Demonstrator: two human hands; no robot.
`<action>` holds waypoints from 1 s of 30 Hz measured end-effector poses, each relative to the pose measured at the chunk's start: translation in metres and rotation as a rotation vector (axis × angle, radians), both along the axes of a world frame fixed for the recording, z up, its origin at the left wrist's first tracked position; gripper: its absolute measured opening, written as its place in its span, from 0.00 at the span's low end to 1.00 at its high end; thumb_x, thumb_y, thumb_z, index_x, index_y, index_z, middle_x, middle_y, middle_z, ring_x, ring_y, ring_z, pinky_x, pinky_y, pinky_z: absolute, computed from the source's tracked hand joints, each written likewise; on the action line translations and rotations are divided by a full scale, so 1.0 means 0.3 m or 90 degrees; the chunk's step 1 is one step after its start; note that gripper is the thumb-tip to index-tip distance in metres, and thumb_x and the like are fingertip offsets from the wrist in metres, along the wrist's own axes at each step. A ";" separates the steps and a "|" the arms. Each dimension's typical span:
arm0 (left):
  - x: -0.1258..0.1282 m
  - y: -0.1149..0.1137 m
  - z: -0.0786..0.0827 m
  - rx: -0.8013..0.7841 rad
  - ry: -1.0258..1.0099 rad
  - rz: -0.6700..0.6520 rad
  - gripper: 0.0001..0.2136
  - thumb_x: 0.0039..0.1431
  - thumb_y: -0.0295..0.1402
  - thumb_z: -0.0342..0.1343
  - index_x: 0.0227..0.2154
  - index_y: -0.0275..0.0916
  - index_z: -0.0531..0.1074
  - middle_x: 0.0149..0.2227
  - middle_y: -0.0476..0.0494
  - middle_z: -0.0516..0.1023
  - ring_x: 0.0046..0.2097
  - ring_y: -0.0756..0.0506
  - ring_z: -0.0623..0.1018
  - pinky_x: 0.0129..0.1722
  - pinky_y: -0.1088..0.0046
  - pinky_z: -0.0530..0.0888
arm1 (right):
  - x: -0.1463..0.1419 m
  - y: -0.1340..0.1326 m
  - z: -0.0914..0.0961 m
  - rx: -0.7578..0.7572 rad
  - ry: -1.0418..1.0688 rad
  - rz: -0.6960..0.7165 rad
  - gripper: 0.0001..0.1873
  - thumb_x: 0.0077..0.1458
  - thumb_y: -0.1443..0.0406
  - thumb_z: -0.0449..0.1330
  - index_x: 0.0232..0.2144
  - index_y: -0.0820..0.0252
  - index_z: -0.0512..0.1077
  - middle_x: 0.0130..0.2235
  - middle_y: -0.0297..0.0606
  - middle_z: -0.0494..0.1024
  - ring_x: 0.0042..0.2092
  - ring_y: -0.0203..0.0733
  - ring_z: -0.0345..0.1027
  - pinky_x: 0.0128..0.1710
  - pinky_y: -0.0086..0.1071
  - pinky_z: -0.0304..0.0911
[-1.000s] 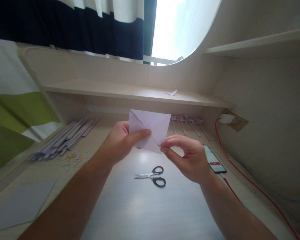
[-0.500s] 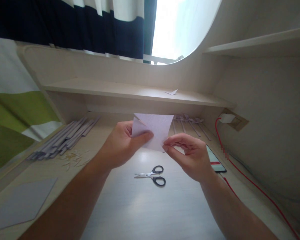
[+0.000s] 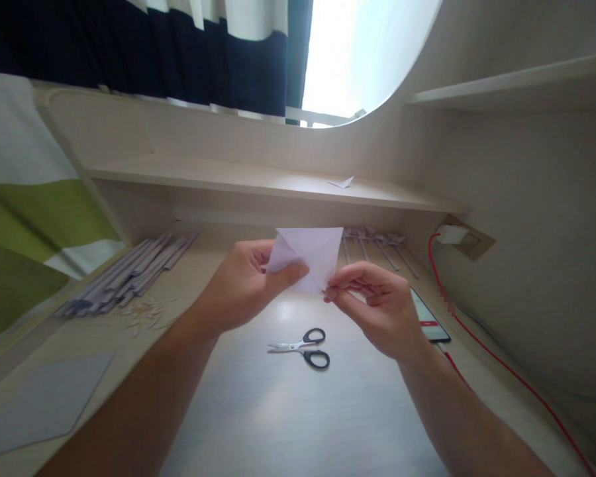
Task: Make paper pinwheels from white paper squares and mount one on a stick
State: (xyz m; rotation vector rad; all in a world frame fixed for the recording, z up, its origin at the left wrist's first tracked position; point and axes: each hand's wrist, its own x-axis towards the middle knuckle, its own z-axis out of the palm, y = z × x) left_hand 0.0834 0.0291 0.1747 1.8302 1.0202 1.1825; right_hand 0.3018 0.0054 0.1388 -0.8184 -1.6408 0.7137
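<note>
A small pale lilac sheet of paper (image 3: 314,246), with slits running in from its corners, is held up above the desk. My left hand (image 3: 251,285) grips its left side, thumb flat across the front and the other fingers hidden behind. At the lower right corner, my right hand (image 3: 375,301) pinches the paper between thumb and fingertips. Below both hands lies a pair of scissors (image 3: 298,346) with black handles, its blades slightly apart and pointing left.
Rolled or folded paper strips (image 3: 129,275) lie at the left, beside small scraps (image 3: 146,313) and a grey sheet (image 3: 49,397). Paper pinwheel-like pieces on sticks (image 3: 372,238) lie at the back right. A phone (image 3: 430,318) and a red cable (image 3: 501,361) are at the right.
The paper has turned slightly and its left edge has shifted right; the upper-left slit looks more closed. Both hands keep their hold and have moved only a little.
</note>
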 end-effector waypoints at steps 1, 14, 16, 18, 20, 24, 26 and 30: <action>0.001 0.003 -0.006 -0.011 -0.014 -0.001 0.10 0.57 0.39 0.67 0.29 0.38 0.83 0.31 0.45 0.84 0.31 0.47 0.79 0.30 0.76 0.72 | 0.001 0.000 -0.003 0.005 -0.001 -0.002 0.06 0.56 0.72 0.68 0.36 0.59 0.79 0.33 0.36 0.83 0.34 0.38 0.79 0.38 0.31 0.75; -0.003 0.016 -0.008 -0.124 -0.121 0.011 0.08 0.50 0.37 0.73 0.29 0.38 0.85 0.32 0.44 0.86 0.30 0.47 0.80 0.29 0.77 0.74 | 0.016 0.007 -0.007 0.034 -0.065 0.019 0.06 0.62 0.70 0.65 0.42 0.57 0.78 0.38 0.35 0.80 0.36 0.37 0.76 0.37 0.31 0.72; -0.001 0.018 -0.006 -0.127 -0.126 0.009 0.08 0.49 0.37 0.73 0.29 0.38 0.85 0.31 0.44 0.86 0.30 0.47 0.80 0.29 0.77 0.74 | 0.014 0.007 -0.009 0.026 -0.063 0.027 0.06 0.63 0.70 0.64 0.42 0.57 0.77 0.37 0.35 0.80 0.36 0.36 0.76 0.38 0.32 0.71; 0.000 0.019 -0.006 -0.121 -0.125 0.013 0.09 0.50 0.37 0.72 0.29 0.37 0.84 0.32 0.44 0.86 0.30 0.47 0.80 0.29 0.77 0.75 | 0.011 0.009 -0.013 0.018 -0.063 0.029 0.05 0.64 0.69 0.63 0.42 0.57 0.77 0.36 0.34 0.80 0.35 0.36 0.75 0.38 0.32 0.71; 0.001 0.019 -0.009 -0.112 -0.119 0.019 0.09 0.50 0.38 0.72 0.28 0.37 0.83 0.31 0.44 0.85 0.29 0.48 0.80 0.28 0.77 0.74 | 0.005 0.011 -0.018 0.015 -0.060 0.030 0.05 0.64 0.69 0.63 0.41 0.57 0.77 0.35 0.34 0.79 0.35 0.36 0.75 0.38 0.31 0.71; -0.004 0.024 -0.022 -0.100 -0.097 0.014 0.10 0.52 0.38 0.70 0.27 0.36 0.82 0.30 0.45 0.84 0.28 0.48 0.78 0.26 0.77 0.71 | -0.010 0.014 -0.021 0.015 -0.042 0.030 0.02 0.64 0.68 0.63 0.39 0.57 0.76 0.35 0.33 0.79 0.34 0.35 0.75 0.37 0.31 0.71; -0.014 0.034 -0.028 -0.102 -0.096 0.010 0.10 0.53 0.38 0.69 0.29 0.36 0.82 0.31 0.44 0.85 0.29 0.48 0.79 0.28 0.76 0.72 | -0.011 0.016 -0.018 0.010 -0.039 0.008 0.05 0.62 0.68 0.65 0.41 0.56 0.75 0.36 0.33 0.80 0.35 0.36 0.76 0.39 0.32 0.72; -0.052 0.068 -0.036 -0.123 -0.128 0.043 0.11 0.51 0.40 0.70 0.30 0.35 0.83 0.33 0.42 0.86 0.31 0.45 0.81 0.29 0.74 0.74 | 0.011 0.032 -0.039 -0.053 -0.103 -0.043 0.11 0.58 0.65 0.68 0.43 0.55 0.73 0.40 0.35 0.81 0.40 0.40 0.76 0.42 0.33 0.71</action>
